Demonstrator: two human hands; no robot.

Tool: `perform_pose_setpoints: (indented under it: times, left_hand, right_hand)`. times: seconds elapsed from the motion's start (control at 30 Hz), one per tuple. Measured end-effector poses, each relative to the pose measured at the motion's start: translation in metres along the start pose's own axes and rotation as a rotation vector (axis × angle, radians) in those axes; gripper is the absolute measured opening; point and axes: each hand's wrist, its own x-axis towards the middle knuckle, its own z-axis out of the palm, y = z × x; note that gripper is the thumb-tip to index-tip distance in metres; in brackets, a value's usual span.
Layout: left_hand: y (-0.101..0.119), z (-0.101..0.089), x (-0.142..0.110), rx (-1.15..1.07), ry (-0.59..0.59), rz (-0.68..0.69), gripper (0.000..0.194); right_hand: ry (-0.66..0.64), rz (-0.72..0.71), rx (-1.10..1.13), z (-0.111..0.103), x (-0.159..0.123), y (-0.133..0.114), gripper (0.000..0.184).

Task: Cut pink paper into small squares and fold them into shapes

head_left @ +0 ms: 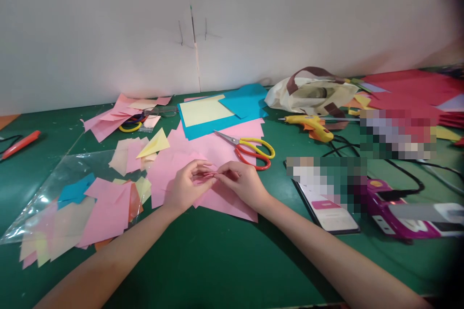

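Note:
Both hands meet over a pile of pink paper sheets [232, 205] at the middle of the table. A small piece of pink paper [209, 174] shows between the fingertips, mostly covered by them. My left hand [188, 184] pinches it from one side, closed, while my right hand [243, 183] pinches the other side with thumb and forefinger. Just beyond my right hand lie scissors [250, 147] with one yellow and one red handle, blades slightly apart. Behind them, a cream sheet [205, 113] rests on blue paper [250, 99].
Left: a clear plastic bag [43, 198] with coloured paper pieces [108, 207], and a red-handled tool [21, 145]. Right: a yellow glue gun [311, 127], a phone [326, 207], a purple power strip [398, 217] with cables. A cream bag [279, 96] stands by the white wall [108, 24].

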Motion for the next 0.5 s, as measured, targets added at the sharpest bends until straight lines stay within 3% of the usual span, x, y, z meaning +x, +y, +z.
perform_pose_setpoints:
  times: [0.17,0.3,0.5]
  left_hand:
    - [0.0065,-0.0014,-0.0015,0.091,0.010,0.046,0.008]
    - [0.0055,-0.0011,-0.0043,0.163,0.076,0.101,0.012]
    - [0.0012,0.0019,-0.0086,0.322,0.061,0.241,0.011]
  right_hand:
    - [-0.002,-0.069,0.010,-0.0009,0.0000,0.0029,0.003]
    - [0.021,-0.058,0.038,-0.0004,-0.0010,0.0047,0.007]
    - [-0.007,-0.115,0.063,-0.0011,-0.0008,0.0050,0.011]
